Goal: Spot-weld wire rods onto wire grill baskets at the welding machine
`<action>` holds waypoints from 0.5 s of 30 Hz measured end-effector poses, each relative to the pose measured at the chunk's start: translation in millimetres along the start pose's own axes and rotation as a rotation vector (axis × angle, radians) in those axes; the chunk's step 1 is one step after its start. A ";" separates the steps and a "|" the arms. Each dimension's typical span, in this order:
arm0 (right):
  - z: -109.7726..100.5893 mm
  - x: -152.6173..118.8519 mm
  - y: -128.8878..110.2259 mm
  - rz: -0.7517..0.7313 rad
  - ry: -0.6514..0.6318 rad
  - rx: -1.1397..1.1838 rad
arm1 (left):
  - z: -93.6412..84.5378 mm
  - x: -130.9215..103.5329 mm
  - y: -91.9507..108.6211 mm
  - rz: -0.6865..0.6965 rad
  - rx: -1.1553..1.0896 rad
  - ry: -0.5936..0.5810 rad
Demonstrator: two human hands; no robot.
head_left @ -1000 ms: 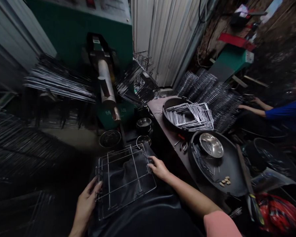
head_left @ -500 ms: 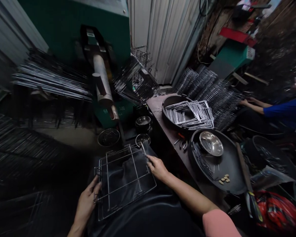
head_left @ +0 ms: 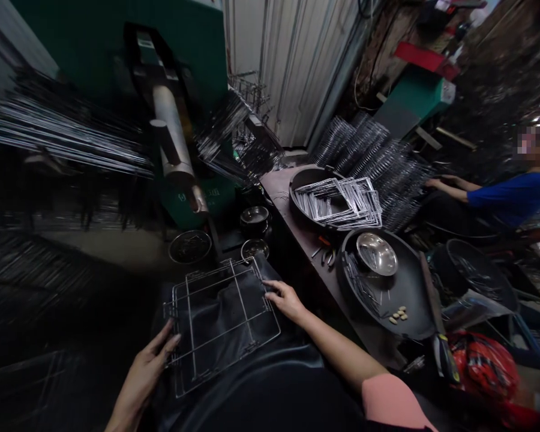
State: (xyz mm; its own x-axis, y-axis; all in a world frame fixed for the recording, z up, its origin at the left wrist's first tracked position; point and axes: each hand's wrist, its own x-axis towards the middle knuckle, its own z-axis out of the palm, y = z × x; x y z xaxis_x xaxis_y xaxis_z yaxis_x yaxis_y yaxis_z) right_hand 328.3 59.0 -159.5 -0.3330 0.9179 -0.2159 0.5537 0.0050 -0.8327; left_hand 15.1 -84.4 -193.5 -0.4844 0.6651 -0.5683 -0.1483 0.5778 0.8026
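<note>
A rectangular wire rack [head_left: 239, 294] with crossing wires lies over the dark cloth on my lap, slightly tilted. At its left edge my left hand [head_left: 144, 367] grips the wire between thumb and fingers. My right hand [head_left: 290, 302] holds the opposite edge near the upper right corner, with its fingertips on the wire. Just beyond the rack stand a small metal bowl [head_left: 254, 241] and a wider dark bowl [head_left: 189, 246].
A green machine [head_left: 198, 201] with a thick metal arm stands ahead. To the right, a round pan [head_left: 297, 207] holds wire frames; another pan [head_left: 416, 300] holds a steel bowl [head_left: 378, 253]. Pliers [head_left: 327, 255] lie alongside. A co-worker in blue [head_left: 513, 195] sits far right.
My view has swung a little to the right, so the surroundings slide left. Both hands stay at the rack's opposite edges, and the right fingers look slightly straighter.
</note>
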 end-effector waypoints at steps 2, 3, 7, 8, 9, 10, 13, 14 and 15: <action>0.6 1.1 -0.4 0.005 -0.009 0.071 | -1.1 -0.3 0.9 0.007 0.000 -0.007; 1.3 1.8 -1.4 0.009 -0.015 0.101 | -1.6 -0.3 1.6 0.015 0.005 -0.011; 5.5 -0.8 -4.8 0.039 -0.018 0.157 | -3.9 -1.7 3.1 0.027 0.031 -0.030; 5.8 -3.6 -4.8 0.035 -0.015 0.153 | -4.5 -3.2 2.4 0.029 0.047 -0.033; 5.3 -7.2 -4.6 0.022 -0.012 0.140 | -5.1 -5.2 1.2 0.036 0.064 -0.031; 3.8 -11.0 -4.3 0.001 -0.015 0.121 | -5.5 -7.6 -0.6 0.047 0.076 -0.028; -6.8 -16.7 -8.9 -0.063 -0.045 0.008 | -4.4 -13.4 -7.9 0.080 0.069 -0.023; -11.1 -15.4 -14.2 -0.079 -0.041 -0.043 | -3.6 -13.4 -9.8 0.088 0.061 -0.029; -14.8 -12.8 -22.0 -0.106 -0.020 -0.089 | -3.4 -12.0 -10.7 0.097 0.057 -0.040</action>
State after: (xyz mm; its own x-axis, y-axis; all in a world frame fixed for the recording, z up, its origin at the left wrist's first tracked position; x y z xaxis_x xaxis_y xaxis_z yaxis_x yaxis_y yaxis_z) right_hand 331.7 53.0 -130.8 -0.4074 0.9024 -0.1402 0.5799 0.1371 -0.8031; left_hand 19.6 -100.2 -194.7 -0.4592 0.7369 -0.4962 -0.0526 0.5350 0.8432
